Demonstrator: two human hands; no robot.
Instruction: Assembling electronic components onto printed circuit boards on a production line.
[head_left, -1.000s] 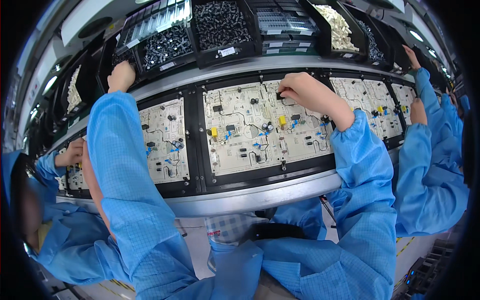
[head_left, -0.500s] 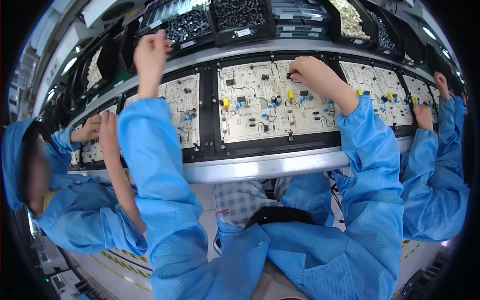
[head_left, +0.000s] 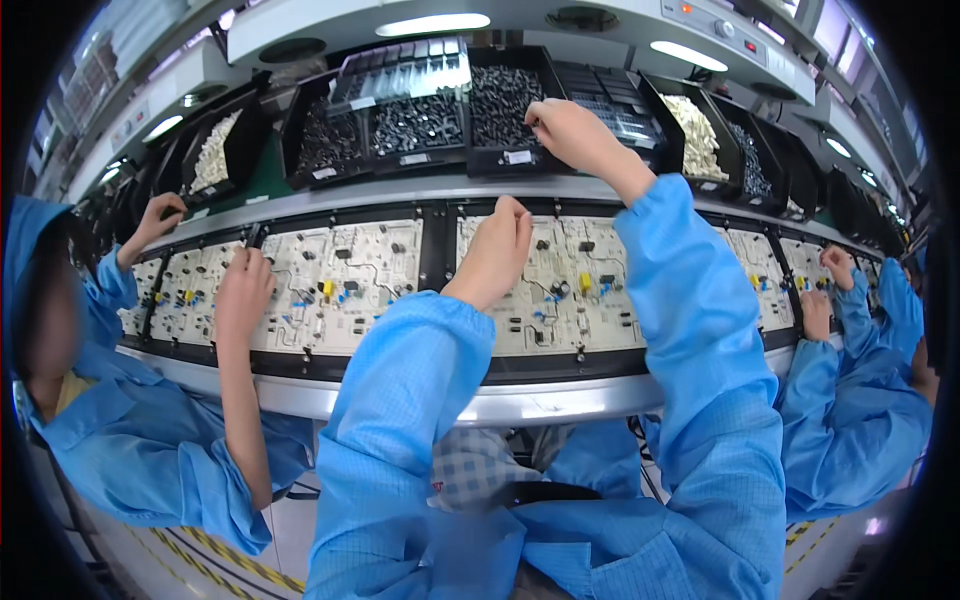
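My left hand (head_left: 498, 252) is over the upper left part of a pale circuit board (head_left: 550, 338) in a black frame, its fingers pinched together. The fingertips hide whatever is between them. Yellow, blue and black components stand on the board. Farther back, my right hand (head_left: 582, 140) reaches to the right front corner of a black bin of small dark parts (head_left: 503, 95). Its fingers are curled together at the bin's edge, and I cannot make out anything in them.
Other bins hold silvery parts (head_left: 415, 125) and cream-coloured parts (head_left: 692, 135). More framed boards (head_left: 335, 270) line the metal rail (head_left: 540, 402). Co-workers' hands are on both sides: one hand (head_left: 243, 290) over a left board, another (head_left: 817, 312) at the right.
My left hand has come down from the bins to the board. My right hand has left the board and risen to the dark-parts bin. The view has tilted up, showing more of the shelf.
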